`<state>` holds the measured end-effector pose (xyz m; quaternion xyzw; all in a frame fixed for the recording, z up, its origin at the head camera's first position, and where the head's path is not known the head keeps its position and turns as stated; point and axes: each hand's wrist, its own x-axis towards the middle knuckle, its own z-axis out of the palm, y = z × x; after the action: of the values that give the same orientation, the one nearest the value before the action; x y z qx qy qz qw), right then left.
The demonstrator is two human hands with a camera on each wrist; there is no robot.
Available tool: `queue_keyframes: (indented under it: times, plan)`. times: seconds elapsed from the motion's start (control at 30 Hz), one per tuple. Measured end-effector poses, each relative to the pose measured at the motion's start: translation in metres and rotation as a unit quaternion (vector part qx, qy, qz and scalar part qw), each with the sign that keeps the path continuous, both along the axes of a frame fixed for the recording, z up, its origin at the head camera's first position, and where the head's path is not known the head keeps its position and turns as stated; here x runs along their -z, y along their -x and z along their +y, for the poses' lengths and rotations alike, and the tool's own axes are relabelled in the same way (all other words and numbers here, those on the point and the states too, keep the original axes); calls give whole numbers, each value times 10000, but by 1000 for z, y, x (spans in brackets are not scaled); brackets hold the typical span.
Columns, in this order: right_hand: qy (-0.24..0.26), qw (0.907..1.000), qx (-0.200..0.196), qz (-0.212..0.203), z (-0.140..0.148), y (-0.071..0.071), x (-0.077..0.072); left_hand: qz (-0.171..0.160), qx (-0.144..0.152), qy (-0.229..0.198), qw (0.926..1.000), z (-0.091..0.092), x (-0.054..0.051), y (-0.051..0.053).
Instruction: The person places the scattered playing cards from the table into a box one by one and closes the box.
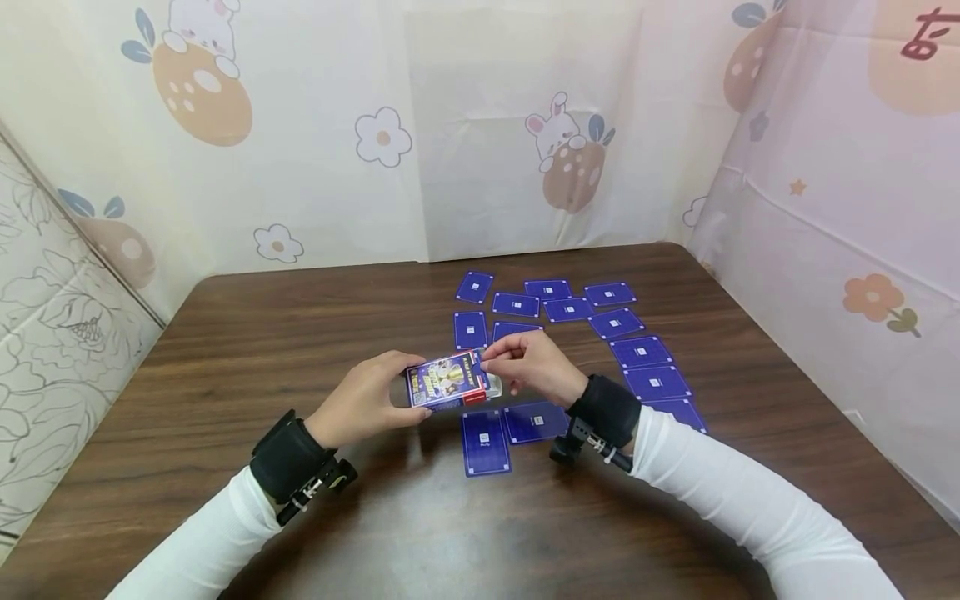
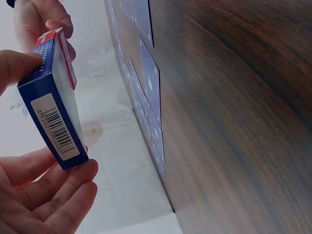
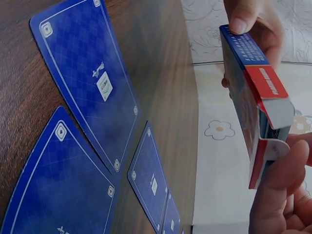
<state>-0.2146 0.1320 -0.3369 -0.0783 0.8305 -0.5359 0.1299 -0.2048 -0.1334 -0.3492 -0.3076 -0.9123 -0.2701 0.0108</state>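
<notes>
A blue and red playing card box (image 1: 444,380) is held above the table, gripped by my left hand (image 1: 367,393) with the thumb on one long side and fingers on the other. Its barcode end (image 2: 54,127) faces the left wrist camera. At the opposite end, the box is open, and my right hand (image 1: 542,367) pinches by the flap (image 3: 276,148) with thumb and index finger. Dark card edges show faintly inside that opening in the right wrist view. Below the hands lie blue-backed playing cards (image 1: 485,443), face down.
Several more face-down cards (image 1: 656,383) are spread over the back and right of the brown wooden table (image 1: 300,325). A patterned white cloth (image 1: 480,133) hangs behind the table and along its right side.
</notes>
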Motion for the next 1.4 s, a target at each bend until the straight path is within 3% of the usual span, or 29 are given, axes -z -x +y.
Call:
queue_keyframes:
  times: [0.33, 0.53, 0.73, 0.9, 1.0, 1.17, 1.27, 1.4]
  plan:
    - [-452, 9978, -188, 436, -2, 1, 1, -72, 8, 13, 10000, 3, -1, 3]
    - [-569, 9935, -382, 911, 14, -2, -5, -57, -52, 45, 10000, 1, -2, 4]
    - [-1338, 9729, -1162, 1486, 45, -8, -9, -96, -122, 95, 9998, -2, -3, 3]
    - [-2252, 9503, -1787, 1199, 71, -14, -1, -163, -127, 120, 9997, -3, -3, 2]
    - [-2716, 9369, -1902, 1105, 80, -18, 5, -153, -118, 143, 9997, -4, -2, 1]
    - [-3171, 9184, -1988, 1283, 84, -19, 15, -130, -114, 166, 9997, -4, -1, 1]
    - [-3319, 9122, -1997, 1334, 83, -20, 20, -133, -100, 134, 9998, -4, 0, 0]
    - [-3408, 9112, -1915, 1297, 83, -20, 25, -149, -85, 113, 9998, -3, 1, -1]
